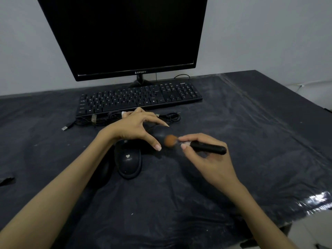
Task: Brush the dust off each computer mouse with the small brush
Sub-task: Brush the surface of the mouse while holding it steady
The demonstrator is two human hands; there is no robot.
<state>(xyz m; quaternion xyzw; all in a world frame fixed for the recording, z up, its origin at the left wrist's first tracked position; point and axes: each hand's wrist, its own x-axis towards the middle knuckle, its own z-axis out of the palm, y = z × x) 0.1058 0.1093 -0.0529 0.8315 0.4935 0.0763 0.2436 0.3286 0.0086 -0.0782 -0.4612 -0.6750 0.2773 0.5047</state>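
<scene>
Two black computer mice lie on the dark covered table (233, 123). The nearer mouse (128, 161) has a small white heart on its back and nothing touches it. My left hand (133, 126) arches over the farther mouse (157, 133), with the thumb at its near side and the forefinger stretched along its far side, holding it in place. My right hand (203, 159) pinches the black handle of the small brush (208, 148) between thumb and fingers. The brush's orange-brown bristles, blurred, touch the right side of the farther mouse.
A black keyboard (140, 98) lies behind the mice under a dark monitor (125, 33). Bundled black cables (100, 120) with a USB plug (65, 128) lie between the keyboard and my left hand. The table's right edge runs diagonally at the right.
</scene>
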